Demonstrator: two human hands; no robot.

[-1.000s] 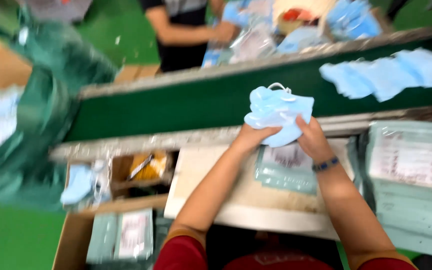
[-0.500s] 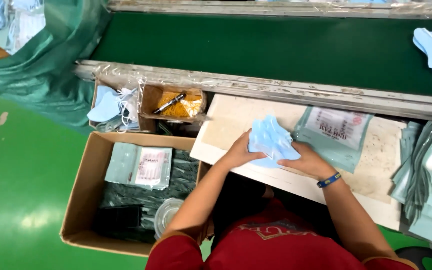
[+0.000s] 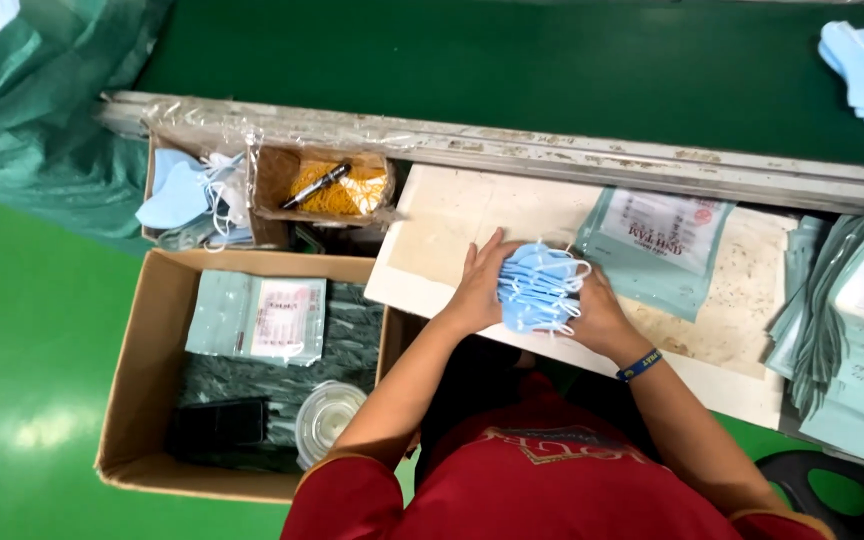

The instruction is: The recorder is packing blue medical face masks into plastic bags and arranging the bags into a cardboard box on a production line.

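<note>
Left hand (image 3: 477, 290) and right hand (image 3: 597, 315) grip closed on blue mask stack (image 3: 537, 285), seemingly near board (image 3: 432, 225) edge

Pale blue against greens and cream

The stack of masks (image 3: 537, 288) is pale blue; the conveyor belt (image 3: 512, 70) dark green, the floor (image 3: 22, 350) bright green, the desk (image 3: 472, 215) stained cream, the cardboard box (image 3: 137, 370) brown, the wristband (image 3: 639, 365) seemingly blue and yellow.

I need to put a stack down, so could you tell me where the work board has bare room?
The board is bare left of the blue masks, towards the small pen box. Its right part is crowded by the printed pouch and pouch stacks.
</note>
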